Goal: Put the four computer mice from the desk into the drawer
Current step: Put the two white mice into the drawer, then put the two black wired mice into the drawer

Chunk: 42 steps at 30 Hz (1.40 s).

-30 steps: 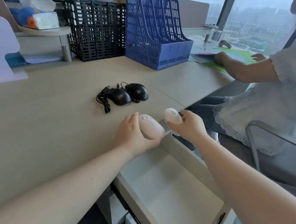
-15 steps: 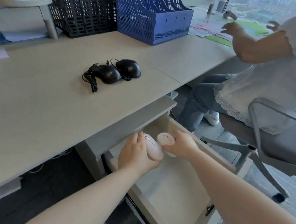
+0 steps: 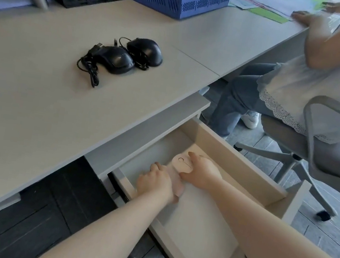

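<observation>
White mouse (image 3: 182,164): held low in the open drawer (image 3: 244,174), clasped by the right hand (image 3: 203,174). Pink mouse (image 3: 175,182): gripped under the left hand (image 3: 156,182), touching the white one. Both are best lowered onto the drawer floor before release. Two black mice (image 3: 131,57), corded: left on the counter (image 3: 36,96).

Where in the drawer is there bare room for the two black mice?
The drawer floor toward its front panel, nearer than both hands, is bare. The back corner is crowded: left hand, right hand, white mouse and pink mouse.
</observation>
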### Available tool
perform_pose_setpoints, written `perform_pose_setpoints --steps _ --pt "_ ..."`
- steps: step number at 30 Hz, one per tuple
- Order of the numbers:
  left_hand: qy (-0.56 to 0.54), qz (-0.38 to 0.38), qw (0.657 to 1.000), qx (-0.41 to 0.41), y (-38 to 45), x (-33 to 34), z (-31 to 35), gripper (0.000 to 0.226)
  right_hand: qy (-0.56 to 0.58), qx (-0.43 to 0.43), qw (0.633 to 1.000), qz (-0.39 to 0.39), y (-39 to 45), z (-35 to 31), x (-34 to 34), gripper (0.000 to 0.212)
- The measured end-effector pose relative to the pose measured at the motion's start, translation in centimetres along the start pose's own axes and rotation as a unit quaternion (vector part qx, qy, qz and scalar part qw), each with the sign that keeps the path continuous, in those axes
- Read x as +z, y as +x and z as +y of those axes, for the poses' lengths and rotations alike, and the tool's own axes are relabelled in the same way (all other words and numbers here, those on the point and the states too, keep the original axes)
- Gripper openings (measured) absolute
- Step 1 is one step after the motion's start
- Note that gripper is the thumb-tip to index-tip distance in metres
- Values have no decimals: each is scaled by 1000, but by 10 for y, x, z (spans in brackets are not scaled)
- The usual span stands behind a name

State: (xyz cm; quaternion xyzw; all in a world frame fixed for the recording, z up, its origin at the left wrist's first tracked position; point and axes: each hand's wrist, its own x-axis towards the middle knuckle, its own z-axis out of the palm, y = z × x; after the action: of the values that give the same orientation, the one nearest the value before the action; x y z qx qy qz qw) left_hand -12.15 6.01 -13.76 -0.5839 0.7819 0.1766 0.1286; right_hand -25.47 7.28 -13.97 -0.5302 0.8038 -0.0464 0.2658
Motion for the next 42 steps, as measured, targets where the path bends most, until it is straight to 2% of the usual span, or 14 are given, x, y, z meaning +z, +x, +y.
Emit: perform_pose_setpoints --steps 7,9,13,15,17,20,22,27,30,33,35,37,42 --pt "-11 8 1000 -1 4 6 -2 89 11 -13 1000 4 3 4 3 79" --pt "-34 19 999 3 3 6 -3 95 23 -12 1000 7 1 5 3 78" --pt "-53 19 998 12 -2 -2 -3 115 3 -18 999 28 -6 2 -1 54" --pt "-55 4 998 23 -9 -11 -3 116 -7 -13 999 50 -13 1 -11 44" --pt "-54 5 998 37 -17 -26 -3 102 9 -12 997 76 -20 -1 -26 41" --pt "-46 29 997 61 -28 -59 -2 53 34 -20 991 127 -29 -9 -55 32" --pt "-56 53 993 84 -37 -84 -3 31 48 -35 986 154 -35 -19 -74 28" --pt "-145 198 957 158 -57 -150 -9 20 105 -87 959 248 -55 -61 -109 23" --pt "-179 281 930 157 -56 -176 -25 31 115 -128 939 297 -55 -87 -120 25" --pt "-131 343 923 113 -41 -188 -51 55 113 -142 939 293 -45 -111 -126 32" --pt "-92 327 938 66 -26 -191 -68 75 102 -152 943 279 -33 -124 -127 41" --pt "-97 298 949 26 -10 -195 -83 91 107 -149 945 272 -20 -136 -130 49" --pt "-146 263 954 -10 31 -210 -101 100 140 -126 948 257 22 -161 -141 59"
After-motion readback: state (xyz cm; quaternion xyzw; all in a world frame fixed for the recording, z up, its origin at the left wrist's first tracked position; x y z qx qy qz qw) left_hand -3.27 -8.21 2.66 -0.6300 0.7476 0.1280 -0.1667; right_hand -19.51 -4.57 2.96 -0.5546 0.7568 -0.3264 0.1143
